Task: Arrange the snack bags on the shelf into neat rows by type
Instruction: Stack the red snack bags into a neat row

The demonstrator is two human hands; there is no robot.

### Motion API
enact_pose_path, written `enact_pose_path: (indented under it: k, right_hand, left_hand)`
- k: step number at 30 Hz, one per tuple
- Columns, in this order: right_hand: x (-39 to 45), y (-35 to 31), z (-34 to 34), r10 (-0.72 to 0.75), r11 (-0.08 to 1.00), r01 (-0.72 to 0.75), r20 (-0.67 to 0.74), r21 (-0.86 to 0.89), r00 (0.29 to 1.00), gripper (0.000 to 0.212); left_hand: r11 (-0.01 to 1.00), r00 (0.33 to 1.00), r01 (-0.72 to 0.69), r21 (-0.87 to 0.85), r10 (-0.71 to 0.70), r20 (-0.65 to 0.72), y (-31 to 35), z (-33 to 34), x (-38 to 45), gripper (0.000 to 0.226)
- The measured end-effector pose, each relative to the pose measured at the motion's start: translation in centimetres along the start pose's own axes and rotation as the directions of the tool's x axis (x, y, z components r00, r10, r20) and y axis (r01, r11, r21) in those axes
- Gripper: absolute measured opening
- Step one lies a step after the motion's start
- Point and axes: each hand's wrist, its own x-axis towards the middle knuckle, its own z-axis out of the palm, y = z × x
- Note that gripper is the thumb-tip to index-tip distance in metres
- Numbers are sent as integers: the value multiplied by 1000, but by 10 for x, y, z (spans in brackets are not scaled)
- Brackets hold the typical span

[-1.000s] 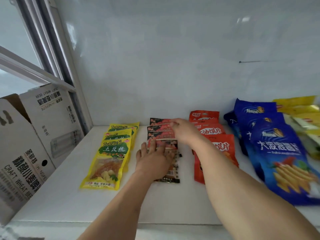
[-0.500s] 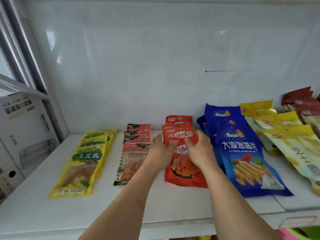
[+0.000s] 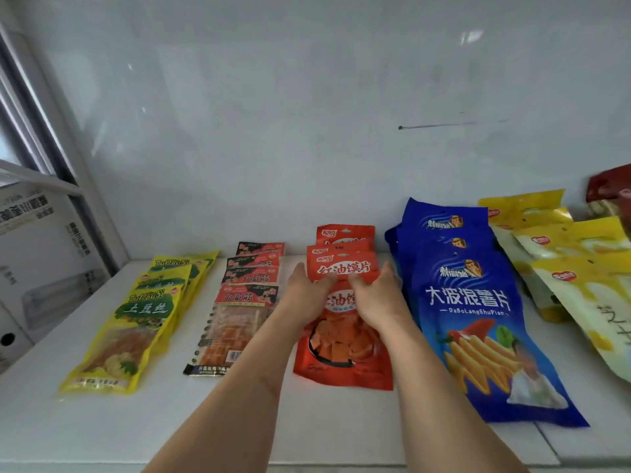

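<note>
The white shelf (image 3: 341, 428) carries snack bags laid flat in overlapping rows that run from front to back wall.

Orange-red bags (image 3: 345, 353): centre row, four packs visible, each shingled over the one behind. The front pack shows a window of red-orange slices; white characters are printed on the headers.

Left hand (image 3: 304, 295) and right hand (image 3: 379, 298): both lie on the orange-red row, one at each side of the second pack. The thumbs press on its lower edge; the fingers reach along its sides. Whether the fingertips curl under the pack cannot be determined, as the pack hides them.

Adjacent rows:
- Yellow bags (image 3: 136, 322), far left, three visible, green label, clear window of pale shreds.
- Red-and-black bags (image 3: 239, 312), just beside the left forearm, four visible, transparent lower half.
- Blue bags (image 3: 478, 322), just beside the right hand, larger, printed with crinkle-cut fries.
- Yellow-and-white bags (image 3: 573, 268), far right, lying less evenly.
- A dark red bag (image 3: 611, 189) at the right edge, partly cut off.

Printed cardboard boxes (image 3: 41, 254) stand beyond the shelf's left end.
</note>
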Motion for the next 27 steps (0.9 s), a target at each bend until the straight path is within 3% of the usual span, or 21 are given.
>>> enact_pose_path:
  k: [5, 8, 12, 14, 20, 24, 27]
  right_hand:
    - [17, -13, 2, 34, 998, -34, -13, 44, 999, 83]
    - [29, -15, 4, 79, 996, -79, 7, 27, 997, 74]
    - [36, -12, 6, 10, 999, -10, 20, -40, 1000, 39]
    - [36, -11, 8, -6, 999, 7, 15, -41, 1000, 32]
    - [27, 0, 16, 22, 999, -22, -13, -31, 1000, 36]
    - [24, 3, 24, 51, 998, -54, -68, -39, 996, 42]
    - [21, -7, 21, -25, 969, -9, -134, -247, 991, 55]
  left_hand:
    - [995, 999, 50, -85, -48, 26, 10, -4, 29, 62]
    - [996, 998, 60, -69, -58, 28, 5, -4, 53, 76]
    - [998, 998, 49, -27, -47, 52, 20, -9, 51, 49]
    - [998, 996, 40, -48, -36, 77, 18, -7, 55, 41]
    - [997, 996, 25, 67, -30, 86, 4, -6, 54, 66]
    - [989, 995, -57, 135, 46, 84, 9, -11, 45, 66]
    - [974, 996, -94, 204, 89, 33, 15, -15, 37, 65]
